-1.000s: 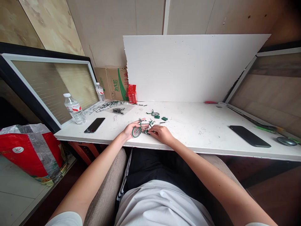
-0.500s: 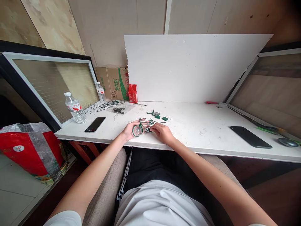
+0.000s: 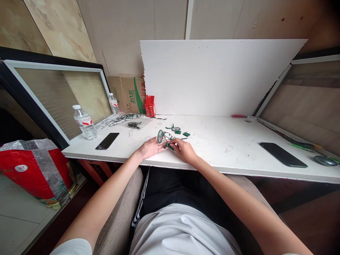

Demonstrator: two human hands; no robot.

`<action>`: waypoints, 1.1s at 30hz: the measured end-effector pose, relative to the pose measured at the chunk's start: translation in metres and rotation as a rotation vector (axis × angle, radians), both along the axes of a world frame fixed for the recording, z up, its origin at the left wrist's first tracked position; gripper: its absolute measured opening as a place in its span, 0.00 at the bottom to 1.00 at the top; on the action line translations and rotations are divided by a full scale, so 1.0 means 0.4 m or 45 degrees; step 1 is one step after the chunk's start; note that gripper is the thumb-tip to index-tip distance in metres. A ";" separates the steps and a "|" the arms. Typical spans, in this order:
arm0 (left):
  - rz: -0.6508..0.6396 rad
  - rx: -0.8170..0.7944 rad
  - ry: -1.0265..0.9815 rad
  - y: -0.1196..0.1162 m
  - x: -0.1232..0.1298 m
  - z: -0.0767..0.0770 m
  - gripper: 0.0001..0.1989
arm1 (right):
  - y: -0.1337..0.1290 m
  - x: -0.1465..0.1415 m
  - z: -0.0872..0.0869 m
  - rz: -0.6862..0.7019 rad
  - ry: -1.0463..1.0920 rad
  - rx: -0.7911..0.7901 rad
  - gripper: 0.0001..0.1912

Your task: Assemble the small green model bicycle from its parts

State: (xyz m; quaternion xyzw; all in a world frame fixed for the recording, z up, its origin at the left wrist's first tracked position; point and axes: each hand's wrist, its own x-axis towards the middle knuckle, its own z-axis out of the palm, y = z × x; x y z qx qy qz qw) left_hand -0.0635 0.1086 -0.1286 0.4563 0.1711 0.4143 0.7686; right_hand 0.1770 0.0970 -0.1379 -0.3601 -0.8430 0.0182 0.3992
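A small green model bicycle is tilted over the front part of the white table, its spoked front wheel facing left and up. My right hand pinches its frame near the chain wheel and pedals. Palm up below and left of the model is my left hand, fingers stretched out; whether their tips touch the bicycle is partly hidden. Just behind lie a loose spoked wheel with a green fender and two small green box-shaped parts, one of them a flat green block.
Black part frames and a plastic bag of dark bits lie back left, near water bottles, a red box and a carton. Phones rest left and right. A white panel stands behind.
The model bicycle has been turned and tilted; its front wheel went up and right, off my left palm. My left fingers have opened out, while my right hand keeps its pinch.
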 end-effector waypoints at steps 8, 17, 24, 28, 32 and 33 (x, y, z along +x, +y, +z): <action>0.122 0.031 0.181 -0.001 0.018 -0.026 0.19 | -0.004 0.003 0.005 0.095 -0.030 -0.018 0.08; 0.214 0.092 0.268 -0.007 0.037 -0.021 0.18 | -0.006 0.005 0.004 0.142 -0.024 -0.018 0.09; 0.211 0.138 0.303 -0.015 0.045 -0.018 0.23 | -0.006 0.007 0.005 0.087 0.058 -0.039 0.08; 0.219 0.234 0.388 -0.014 0.051 -0.026 0.29 | -0.004 0.007 0.000 0.051 0.077 -0.039 0.09; 0.227 0.303 0.441 -0.006 0.054 -0.038 0.28 | -0.005 0.006 -0.001 0.004 0.101 -0.031 0.10; 0.229 0.307 0.451 -0.004 0.055 -0.041 0.27 | -0.005 0.006 -0.001 -0.001 0.101 -0.033 0.10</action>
